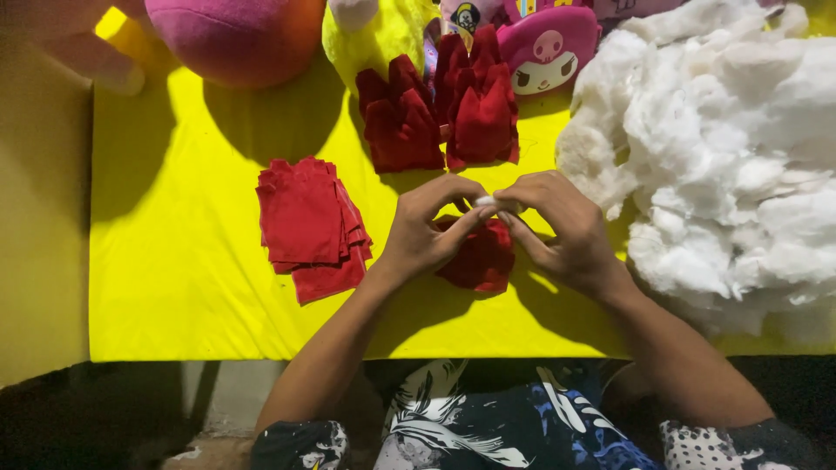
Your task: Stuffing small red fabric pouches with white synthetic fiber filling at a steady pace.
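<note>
My left hand and my right hand meet over a yellow cloth. Together they hold a small red fabric piece, which hangs below the fingers. A tuft of white stuffing is pinched between the fingertips of both hands at the top of the piece. A flat stack of red fabric pieces lies to the left of my left hand. Two piles of stuffed red pieces sit beyond my hands.
A large heap of white stuffing fills the right side. Plush toys line the far edge: a big pink one, a yellow one and a pink face-shaped one. The cloth's near edge runs above my lap.
</note>
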